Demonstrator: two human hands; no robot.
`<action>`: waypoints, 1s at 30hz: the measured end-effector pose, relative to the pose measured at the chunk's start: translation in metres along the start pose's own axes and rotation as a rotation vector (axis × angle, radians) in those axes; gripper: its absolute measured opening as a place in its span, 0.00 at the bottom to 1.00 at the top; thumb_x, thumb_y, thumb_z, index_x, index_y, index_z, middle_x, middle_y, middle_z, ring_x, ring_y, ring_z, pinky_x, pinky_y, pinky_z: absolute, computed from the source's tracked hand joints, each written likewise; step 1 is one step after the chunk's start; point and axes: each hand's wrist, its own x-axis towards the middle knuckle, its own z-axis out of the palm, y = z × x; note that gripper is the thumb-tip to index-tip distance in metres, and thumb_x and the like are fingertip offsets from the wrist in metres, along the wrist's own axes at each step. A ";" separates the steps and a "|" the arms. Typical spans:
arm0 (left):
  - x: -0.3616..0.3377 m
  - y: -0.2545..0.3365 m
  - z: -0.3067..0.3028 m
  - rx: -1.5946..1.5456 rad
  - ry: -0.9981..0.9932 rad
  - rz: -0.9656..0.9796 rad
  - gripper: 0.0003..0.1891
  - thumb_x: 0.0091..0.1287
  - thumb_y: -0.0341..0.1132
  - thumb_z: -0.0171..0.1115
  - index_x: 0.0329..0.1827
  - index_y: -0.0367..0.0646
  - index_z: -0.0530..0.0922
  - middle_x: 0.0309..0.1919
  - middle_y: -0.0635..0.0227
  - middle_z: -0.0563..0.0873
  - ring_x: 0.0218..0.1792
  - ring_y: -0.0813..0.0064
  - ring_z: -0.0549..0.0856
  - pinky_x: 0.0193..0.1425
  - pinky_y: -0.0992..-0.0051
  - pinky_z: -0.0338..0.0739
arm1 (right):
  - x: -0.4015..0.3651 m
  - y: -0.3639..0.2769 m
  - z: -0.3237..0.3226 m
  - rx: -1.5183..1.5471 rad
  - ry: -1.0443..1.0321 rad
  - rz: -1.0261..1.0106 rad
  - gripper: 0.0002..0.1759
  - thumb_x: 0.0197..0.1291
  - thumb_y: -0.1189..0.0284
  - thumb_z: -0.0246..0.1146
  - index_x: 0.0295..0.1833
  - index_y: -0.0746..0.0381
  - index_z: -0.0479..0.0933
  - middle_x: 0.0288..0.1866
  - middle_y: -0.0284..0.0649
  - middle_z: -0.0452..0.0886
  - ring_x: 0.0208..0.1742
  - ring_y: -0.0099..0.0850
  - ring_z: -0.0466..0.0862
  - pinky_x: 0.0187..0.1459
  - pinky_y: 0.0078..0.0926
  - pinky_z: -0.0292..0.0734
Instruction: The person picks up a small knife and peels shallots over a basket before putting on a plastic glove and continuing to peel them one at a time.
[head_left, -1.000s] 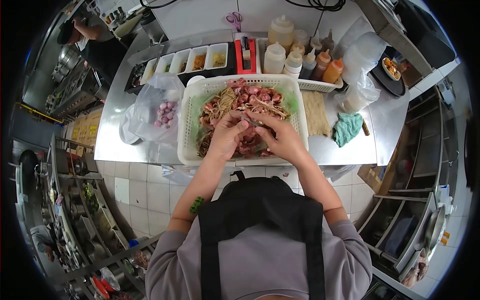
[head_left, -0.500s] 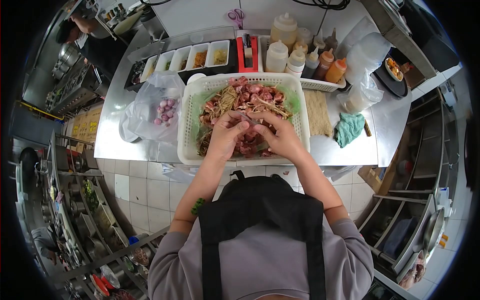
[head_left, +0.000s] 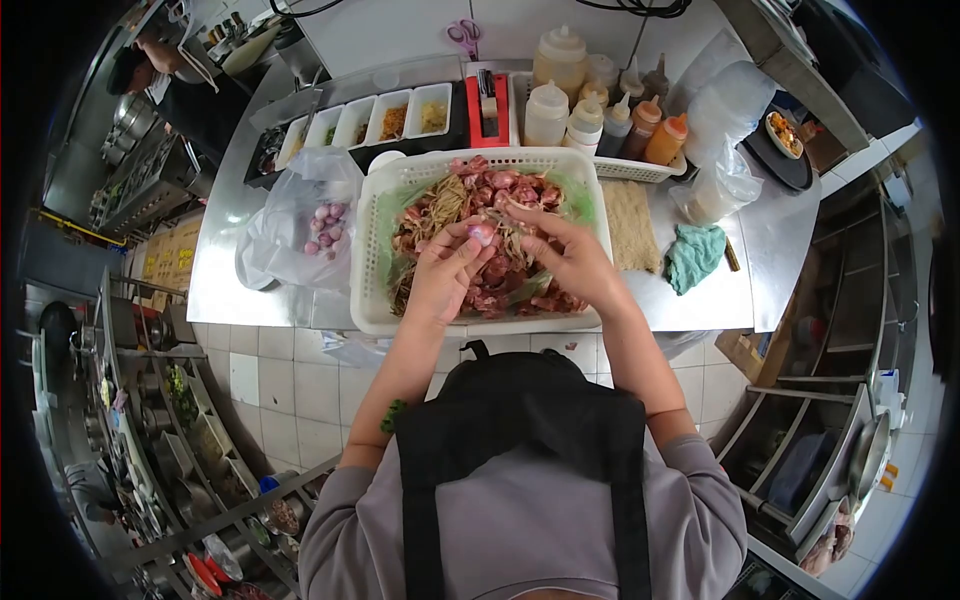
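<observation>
My left hand (head_left: 447, 270) pinches a shallot (head_left: 482, 234), pale purple and smooth, between thumb and fingertips. Just to its right, my right hand (head_left: 575, 258) has thumb and index finger apart; some dry skin shows near the fingertips, and I cannot make out whether it touches them. Both hands are over a white perforated basket (head_left: 370, 290) lined with a green bag. Inside lie many unpeeled reddish shallots (head_left: 505, 180) with dry stalks (head_left: 448, 203). Left of the basket, peeled shallots (head_left: 326, 228) rest in a clear plastic bag (head_left: 285, 215).
Behind the basket stand white seasoning tubs (head_left: 392, 118), a red tape dispenser (head_left: 488, 108) and several sauce bottles (head_left: 584, 124). A brown cloth (head_left: 628, 225) and a green rag (head_left: 695, 258) lie to the right. Another person (head_left: 180, 85) stands at the far left.
My hands have drawn apart, the right one shifting rightward. The shallot, mostly hidden by fingers before, now shows in my left hand.
</observation>
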 end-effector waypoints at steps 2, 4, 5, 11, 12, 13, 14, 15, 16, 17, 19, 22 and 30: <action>0.003 -0.003 -0.004 -0.031 0.016 0.035 0.13 0.64 0.25 0.59 0.53 0.39 0.75 0.49 0.65 0.81 0.50 0.72 0.80 0.59 0.70 0.75 | -0.004 -0.011 0.006 0.011 -0.010 0.011 0.20 0.62 0.76 0.58 0.60 0.62 0.72 0.57 0.37 0.77 0.55 0.24 0.74 0.56 0.23 0.67; 0.002 0.001 0.001 -0.014 0.003 0.025 0.14 0.64 0.25 0.59 0.53 0.39 0.75 0.50 0.65 0.80 0.50 0.72 0.80 0.59 0.70 0.75 | -0.004 -0.017 0.010 0.025 -0.020 0.023 0.20 0.62 0.77 0.58 0.60 0.62 0.72 0.58 0.38 0.77 0.56 0.26 0.75 0.57 0.24 0.68; 0.001 0.002 0.002 0.003 -0.009 0.012 0.14 0.64 0.25 0.59 0.53 0.39 0.76 0.51 0.65 0.80 0.51 0.72 0.80 0.59 0.69 0.75 | -0.003 -0.017 0.010 0.004 -0.018 0.012 0.20 0.61 0.76 0.58 0.60 0.61 0.72 0.57 0.41 0.78 0.56 0.32 0.76 0.57 0.26 0.69; 0.000 -0.003 0.003 0.014 -0.030 0.063 0.15 0.64 0.24 0.59 0.54 0.37 0.76 0.53 0.64 0.78 0.53 0.72 0.78 0.59 0.70 0.75 | 0.002 -0.010 0.007 -0.030 -0.082 -0.101 0.20 0.59 0.77 0.58 0.59 0.59 0.73 0.54 0.44 0.79 0.54 0.39 0.79 0.54 0.29 0.71; 0.001 -0.003 0.002 0.013 -0.029 0.064 0.15 0.64 0.24 0.59 0.54 0.37 0.76 0.53 0.64 0.78 0.53 0.72 0.78 0.59 0.70 0.75 | 0.002 -0.008 0.008 -0.060 -0.078 -0.139 0.20 0.59 0.78 0.58 0.58 0.60 0.73 0.54 0.44 0.79 0.52 0.39 0.80 0.54 0.29 0.72; 0.002 -0.005 0.001 0.029 -0.032 0.079 0.15 0.64 0.24 0.59 0.54 0.37 0.75 0.52 0.64 0.79 0.52 0.72 0.79 0.59 0.70 0.75 | 0.002 -0.004 0.008 -0.059 -0.082 -0.139 0.20 0.59 0.78 0.58 0.58 0.60 0.73 0.54 0.44 0.79 0.52 0.39 0.80 0.54 0.29 0.72; 0.003 -0.005 -0.001 0.046 -0.036 0.094 0.15 0.64 0.25 0.59 0.54 0.36 0.75 0.51 0.64 0.79 0.51 0.72 0.79 0.58 0.71 0.75 | 0.003 -0.001 0.008 -0.060 -0.063 -0.114 0.20 0.60 0.78 0.58 0.59 0.60 0.73 0.54 0.44 0.79 0.53 0.39 0.79 0.55 0.29 0.71; 0.002 -0.006 -0.002 0.046 -0.033 0.096 0.15 0.64 0.25 0.59 0.54 0.36 0.75 0.51 0.64 0.79 0.51 0.72 0.79 0.58 0.71 0.75 | 0.003 -0.002 0.008 -0.061 -0.043 -0.087 0.20 0.60 0.78 0.57 0.59 0.60 0.73 0.54 0.44 0.79 0.54 0.39 0.79 0.55 0.29 0.71; 0.002 -0.006 -0.003 0.028 -0.031 0.096 0.15 0.64 0.26 0.59 0.54 0.36 0.75 0.50 0.64 0.80 0.50 0.73 0.80 0.58 0.71 0.76 | 0.003 -0.005 0.006 -0.061 -0.046 -0.088 0.20 0.60 0.78 0.57 0.59 0.60 0.73 0.54 0.44 0.79 0.54 0.39 0.79 0.55 0.29 0.71; 0.002 -0.006 -0.004 0.010 -0.028 0.098 0.15 0.64 0.26 0.60 0.54 0.36 0.75 0.48 0.65 0.81 0.49 0.73 0.80 0.57 0.72 0.76 | 0.001 -0.010 0.004 0.006 -0.057 -0.033 0.20 0.60 0.77 0.58 0.59 0.60 0.73 0.55 0.44 0.78 0.55 0.40 0.78 0.56 0.29 0.70; 0.001 -0.003 0.001 0.004 -0.017 0.096 0.14 0.64 0.27 0.60 0.52 0.36 0.76 0.46 0.65 0.81 0.48 0.74 0.81 0.56 0.72 0.77 | -0.002 -0.023 0.002 0.072 -0.073 0.023 0.20 0.60 0.77 0.58 0.59 0.60 0.72 0.56 0.45 0.78 0.56 0.40 0.78 0.57 0.30 0.70; 0.002 -0.006 -0.003 -0.014 -0.016 0.094 0.11 0.64 0.27 0.61 0.49 0.36 0.76 0.44 0.66 0.82 0.45 0.74 0.82 0.53 0.73 0.78 | -0.002 -0.024 0.006 0.060 -0.163 0.115 0.20 0.60 0.77 0.58 0.59 0.60 0.72 0.56 0.45 0.78 0.56 0.39 0.78 0.57 0.30 0.70; 0.001 -0.006 -0.001 0.047 0.013 0.114 0.08 0.63 0.27 0.62 0.44 0.37 0.77 0.41 0.65 0.83 0.41 0.74 0.83 0.49 0.73 0.80 | 0.003 -0.006 0.010 0.045 -0.094 -0.017 0.17 0.61 0.77 0.58 0.56 0.60 0.75 0.53 0.44 0.80 0.54 0.38 0.79 0.55 0.29 0.71</action>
